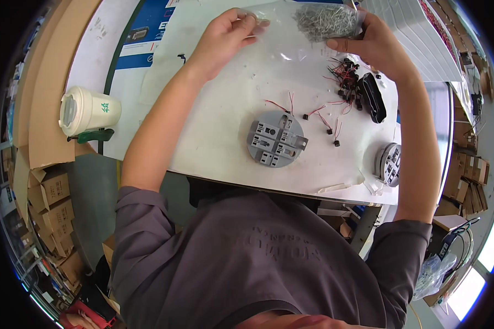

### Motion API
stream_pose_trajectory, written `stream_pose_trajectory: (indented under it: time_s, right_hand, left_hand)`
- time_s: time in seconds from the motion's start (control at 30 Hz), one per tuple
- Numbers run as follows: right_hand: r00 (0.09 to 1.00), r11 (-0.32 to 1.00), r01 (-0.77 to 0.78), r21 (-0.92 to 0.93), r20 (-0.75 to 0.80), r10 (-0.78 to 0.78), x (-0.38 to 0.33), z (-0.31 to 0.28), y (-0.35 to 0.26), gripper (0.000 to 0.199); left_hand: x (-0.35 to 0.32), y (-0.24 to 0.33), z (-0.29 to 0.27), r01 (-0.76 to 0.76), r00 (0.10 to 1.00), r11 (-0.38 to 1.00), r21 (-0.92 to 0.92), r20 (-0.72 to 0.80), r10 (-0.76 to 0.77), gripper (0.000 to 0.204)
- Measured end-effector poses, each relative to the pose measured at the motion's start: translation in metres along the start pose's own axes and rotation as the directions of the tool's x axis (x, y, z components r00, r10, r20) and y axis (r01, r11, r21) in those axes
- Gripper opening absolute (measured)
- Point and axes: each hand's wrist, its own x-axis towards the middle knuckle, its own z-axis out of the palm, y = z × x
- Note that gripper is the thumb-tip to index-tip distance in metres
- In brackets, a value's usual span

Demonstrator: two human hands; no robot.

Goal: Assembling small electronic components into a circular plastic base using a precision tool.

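Plastic bag: transparent, held up between both hands over the far part of the table; a heap of thin silvery metal pieces lies in its right portion, the left portion being slack and see-through.
Left hand: at the bag's left edge; thumb and forefinger pinch the film, the other fingers curled beside them.
Right hand: at the bag's right end, next to the metal pieces; thumb laid across the near face, gripping the film. The remaining fingers are mostly hidden, so their spacing cannot be told.
White table: bears the parts listed below.
Grey round base: lies flat near the table's front edge, raised blocks with slots on its face; red wires stand at its far rim.
Second round unit: near the right forearm, partly covered by it.
Black components: small, red-wired, piled below the right hand; a few lie apart, toward the grey round base.
Black case: elongated, just right of the pile.
Lidded cup: off-white, at the table's left edge, above a green holder.
White trays: stacked beyond the right hand.
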Motion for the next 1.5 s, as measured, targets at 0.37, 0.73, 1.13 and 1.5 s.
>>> stream_pose_trajectory:
  time_s: [0.37,0.73,1.13,1.5]
  right_hand:
    - [0.807,0.538,0.405,-0.739,0.012,-0.591,-0.011,0.022,-0.004,0.043]
    - [0.928,0.676,0.335,-0.656,0.106,-0.357,-0.001,0.022,-0.012,0.031]
    - [0.969,0.504,0.204,-0.839,0.102,-0.223,-0.020,0.033,-0.048,0.052]
    - [0.934,0.526,0.267,-0.808,0.083,-0.347,-0.020,0.031,-0.043,0.053]
  left_hand:
    - [0.010,-0.005,-0.005,-0.632,0.769,0.700,0.332,0.383,0.512,0.047]
    - [0.055,-0.045,-0.006,-0.129,0.955,0.988,0.082,0.277,0.102,0.086]
    - [0.044,-0.048,0.012,-0.091,0.947,0.981,0.173,0.319,0.032,0.084]
    - [0.013,-0.046,0.009,0.100,0.938,0.982,0.159,0.313,-0.146,0.076]
